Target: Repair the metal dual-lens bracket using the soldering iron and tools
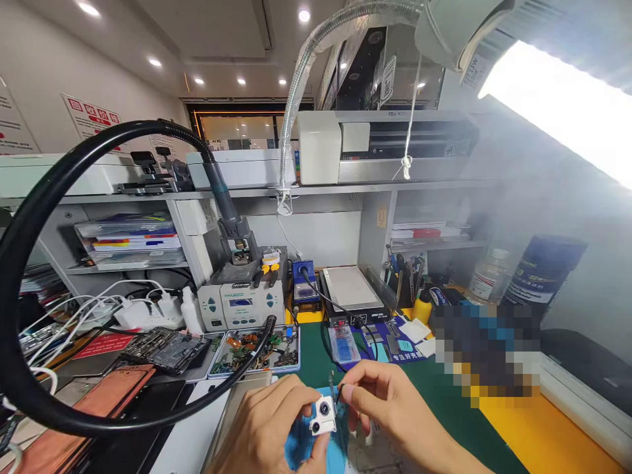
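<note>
Low in the middle of the head view, my left hand (269, 421) is closed on a small white-framed camera module (323, 424) with two dark lenses facing me. Close beside it on the right, my right hand (390, 405) pinches with thumb and forefinger at a thin dark strip (340, 394) by the module's upper right edge. Whether this strip is part of the module or a separate piece, I cannot tell. Beneath both hands lies a blue sheet (299, 444) on the green mat (444, 415). My fingers cover part of the module.
A thick black hose (14, 296) loops across the left side from a hot-air station (241, 306). Behind my hands sit a tray of small circuit parts (295, 339) and a flat heating plate (350, 288). Bottles (491, 276) stand at right; a bright lamp (557, 99) hangs overhead.
</note>
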`<state>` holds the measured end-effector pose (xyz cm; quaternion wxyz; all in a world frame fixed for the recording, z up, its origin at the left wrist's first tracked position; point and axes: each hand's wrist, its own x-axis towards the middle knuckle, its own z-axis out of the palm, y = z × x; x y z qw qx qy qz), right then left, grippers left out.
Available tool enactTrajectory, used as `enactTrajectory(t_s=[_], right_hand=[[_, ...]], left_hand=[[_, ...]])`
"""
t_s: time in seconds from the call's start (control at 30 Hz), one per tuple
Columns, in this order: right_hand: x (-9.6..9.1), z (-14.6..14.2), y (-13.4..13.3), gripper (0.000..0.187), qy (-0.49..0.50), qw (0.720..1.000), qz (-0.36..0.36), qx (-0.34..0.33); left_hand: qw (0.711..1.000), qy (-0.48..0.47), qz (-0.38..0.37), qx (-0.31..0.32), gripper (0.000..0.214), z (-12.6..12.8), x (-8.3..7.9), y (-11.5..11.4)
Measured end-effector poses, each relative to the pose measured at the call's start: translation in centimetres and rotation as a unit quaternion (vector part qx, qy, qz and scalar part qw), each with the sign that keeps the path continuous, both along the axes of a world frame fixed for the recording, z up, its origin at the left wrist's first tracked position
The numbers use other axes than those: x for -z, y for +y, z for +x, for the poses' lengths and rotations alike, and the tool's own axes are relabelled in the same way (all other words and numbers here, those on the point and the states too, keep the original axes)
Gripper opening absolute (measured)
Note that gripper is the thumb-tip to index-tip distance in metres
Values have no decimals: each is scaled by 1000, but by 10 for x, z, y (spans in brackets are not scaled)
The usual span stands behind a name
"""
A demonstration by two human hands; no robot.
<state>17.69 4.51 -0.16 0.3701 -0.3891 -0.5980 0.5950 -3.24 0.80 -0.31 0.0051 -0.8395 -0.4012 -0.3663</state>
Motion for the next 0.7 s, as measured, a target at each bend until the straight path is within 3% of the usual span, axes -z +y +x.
enactTrajectory(t_s=[0.7], right_hand=[[-3,-2,2,43,11,1000,-12,-10]], left_hand=[[1000,6,24,16,39,-2,3,0]])
